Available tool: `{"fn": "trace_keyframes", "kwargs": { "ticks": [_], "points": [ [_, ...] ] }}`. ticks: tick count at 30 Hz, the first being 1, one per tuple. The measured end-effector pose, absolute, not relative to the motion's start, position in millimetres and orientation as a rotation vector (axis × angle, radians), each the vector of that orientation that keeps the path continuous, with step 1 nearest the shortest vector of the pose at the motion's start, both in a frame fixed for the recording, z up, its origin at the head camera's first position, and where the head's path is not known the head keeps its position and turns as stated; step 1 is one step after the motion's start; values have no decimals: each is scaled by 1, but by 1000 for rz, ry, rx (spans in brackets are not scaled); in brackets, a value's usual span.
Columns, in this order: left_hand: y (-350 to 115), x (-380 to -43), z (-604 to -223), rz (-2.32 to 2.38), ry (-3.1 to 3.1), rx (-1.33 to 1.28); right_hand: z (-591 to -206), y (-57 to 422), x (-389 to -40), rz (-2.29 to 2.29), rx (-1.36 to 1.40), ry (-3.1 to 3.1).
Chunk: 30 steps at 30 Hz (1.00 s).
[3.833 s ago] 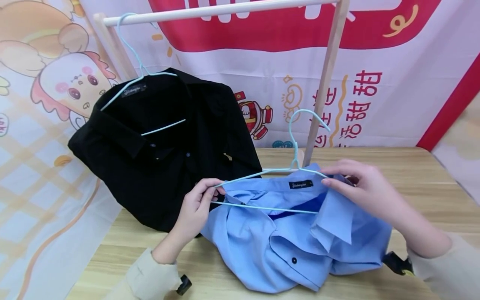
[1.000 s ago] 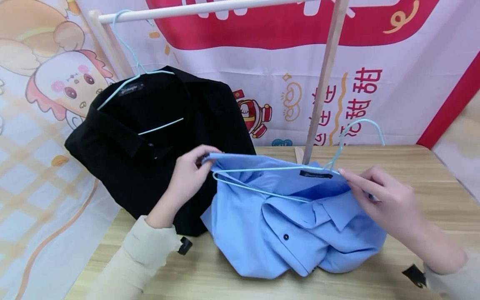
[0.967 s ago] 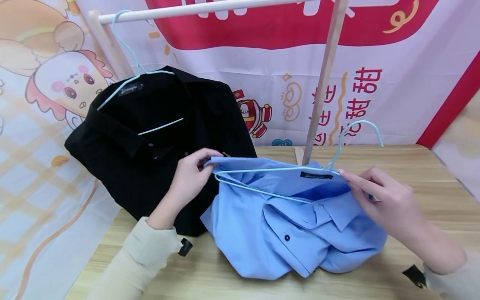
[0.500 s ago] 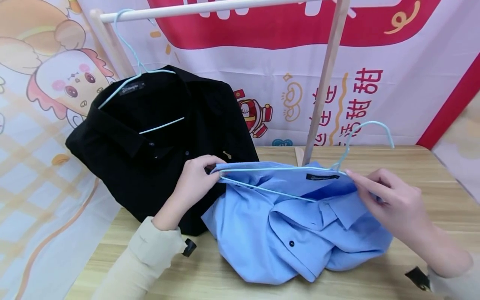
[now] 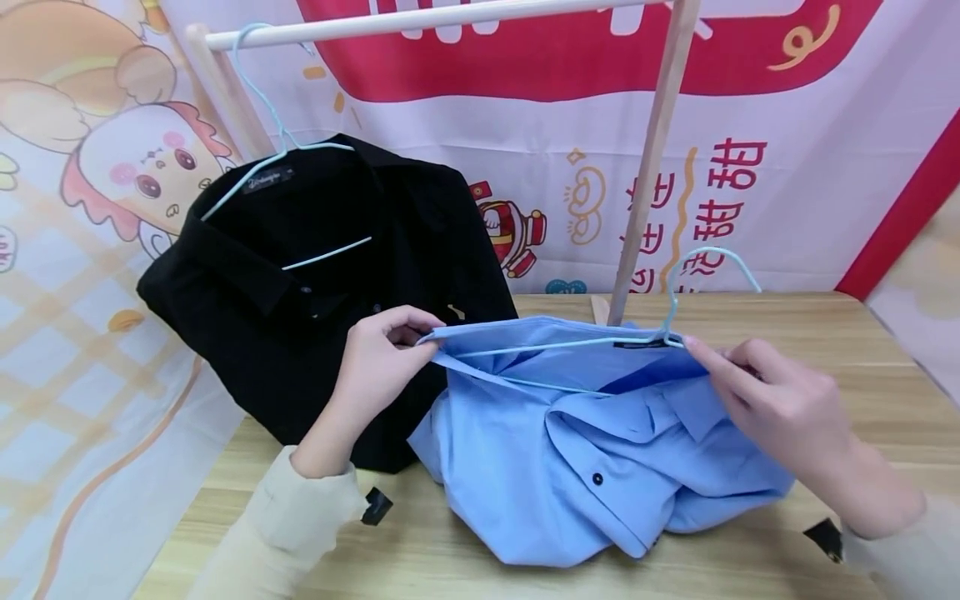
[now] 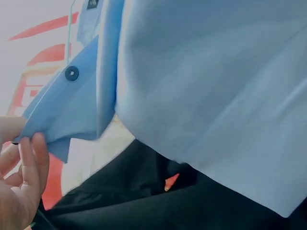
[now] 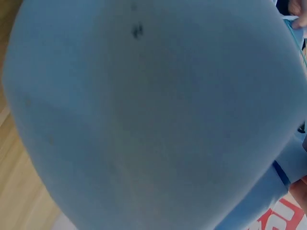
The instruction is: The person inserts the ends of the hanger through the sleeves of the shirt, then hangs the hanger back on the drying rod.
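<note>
A light-blue shirt (image 5: 517, 467) lies bunched on the table, its neck opening lifted between both hands. My left hand (image 5: 382, 358) pinches the left edge of its collar opening; in the left wrist view my fingers (image 6: 29, 163) hold that edge near a dark button (image 6: 72, 73). A pale-blue hanger (image 5: 555, 344) runs across the opening, its left end hidden under the cloth and its hook sticking up at right. With thumb and fingers my right hand (image 5: 787, 408) grips the hanger's right shoulder along with the collar. Blue cloth (image 7: 153, 115) fills most of the right wrist view.
Behind on the left, a black shirt (image 5: 420, 242) hangs on another pale-blue hanger (image 5: 247, 179) from the rack's wooden bar (image 5: 420, 21). The rack's right post (image 5: 652, 167) stands just behind the blue shirt. A printed cloth backdrop (image 5: 555, 150) rises behind the wooden table (image 5: 847, 358).
The hanger's left end, earlier showing in front of the cloth, is now covered by the shirt's left edge. The hook first moved right, then slightly back left. My left hand shifted onto the collar edge.
</note>
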<state>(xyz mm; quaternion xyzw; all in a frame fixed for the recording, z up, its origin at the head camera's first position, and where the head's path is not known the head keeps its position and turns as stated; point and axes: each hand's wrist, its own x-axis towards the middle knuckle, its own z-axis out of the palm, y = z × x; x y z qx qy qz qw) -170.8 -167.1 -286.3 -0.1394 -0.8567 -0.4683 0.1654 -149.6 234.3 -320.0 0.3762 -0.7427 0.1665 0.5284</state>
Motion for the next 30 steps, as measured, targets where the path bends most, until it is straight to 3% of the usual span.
{"fn": "trace_keyframes", "kwargs": {
  "ticks": [14, 22, 30],
  "points": [
    [-138, -133, -266, -1295, -1810, -777, -314, 226, -143, 359, 908, -1956],
    [-110, -119, -302, -953, -1938, -1144, -307, 226, -141, 570, 802, -2084],
    [-108, -116, -324, -1024, -2219, -1217, -307, 229, -143, 671, 749, -2046]
  ]
}}
